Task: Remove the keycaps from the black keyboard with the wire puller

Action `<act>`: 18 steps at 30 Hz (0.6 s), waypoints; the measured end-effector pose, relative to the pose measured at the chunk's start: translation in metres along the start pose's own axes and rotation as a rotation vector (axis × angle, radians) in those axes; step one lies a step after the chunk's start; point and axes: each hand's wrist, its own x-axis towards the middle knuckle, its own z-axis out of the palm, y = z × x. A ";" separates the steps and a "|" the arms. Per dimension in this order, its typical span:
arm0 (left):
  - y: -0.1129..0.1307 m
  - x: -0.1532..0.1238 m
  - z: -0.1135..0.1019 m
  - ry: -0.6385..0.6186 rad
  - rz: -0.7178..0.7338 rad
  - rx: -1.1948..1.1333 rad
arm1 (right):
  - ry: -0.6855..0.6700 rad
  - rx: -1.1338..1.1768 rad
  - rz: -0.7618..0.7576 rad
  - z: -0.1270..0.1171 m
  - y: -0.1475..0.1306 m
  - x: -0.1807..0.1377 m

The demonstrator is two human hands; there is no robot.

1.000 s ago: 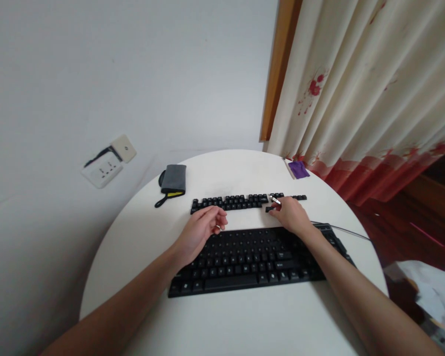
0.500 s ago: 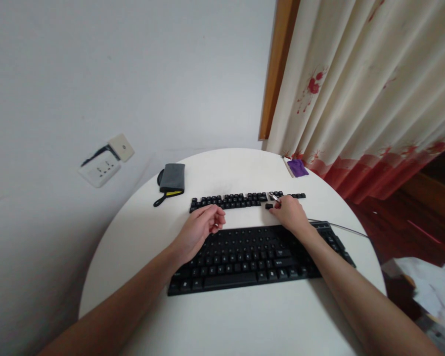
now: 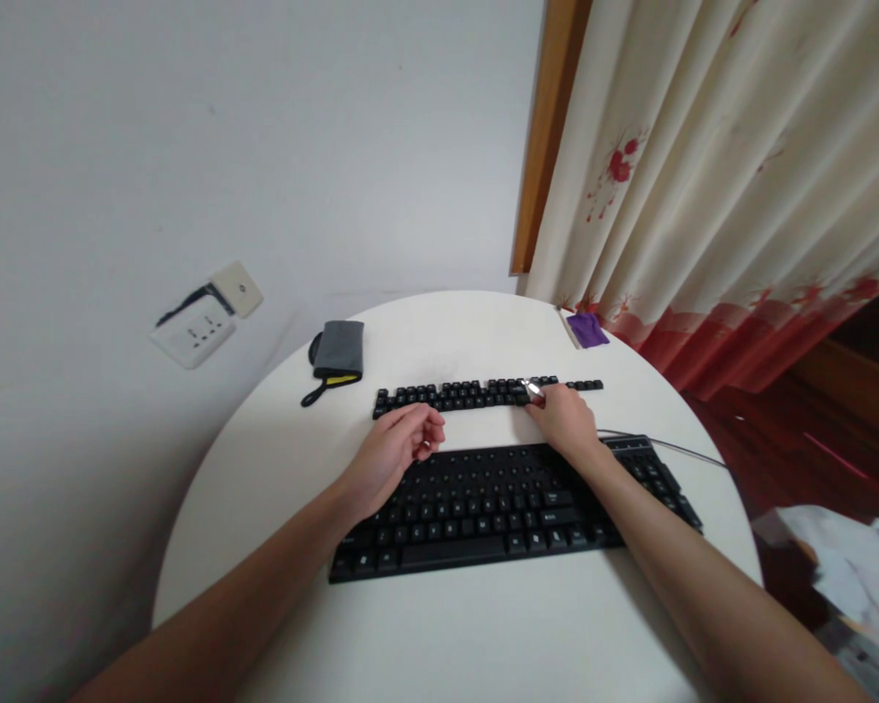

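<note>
One right hand (image 3: pixel 565 422) (pinching tool (image 3: pixel 533 389)), loose keycaps (image 3: pixel 454 395)

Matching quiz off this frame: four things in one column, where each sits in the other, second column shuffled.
1 keyboard
2 grey pouch
3 purple pad
4 metal tool

A far right edge of the table, by the curtain
B in the right hand, tip at the loose keycaps
C far left of the table
D nearest the person

Pairs: 1-D, 2-C, 3-A, 4-B

Open tabletop (image 3: pixel 476 635) before keyboard (image 3: pixel 483 508)
</note>
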 end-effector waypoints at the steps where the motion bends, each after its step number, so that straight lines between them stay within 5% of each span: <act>1: 0.000 0.000 0.000 0.001 -0.002 0.000 | 0.002 0.001 -0.002 0.001 0.000 0.000; 18: -0.003 0.005 -0.004 0.077 0.061 -0.043 | 0.032 0.073 -0.020 -0.004 0.002 0.000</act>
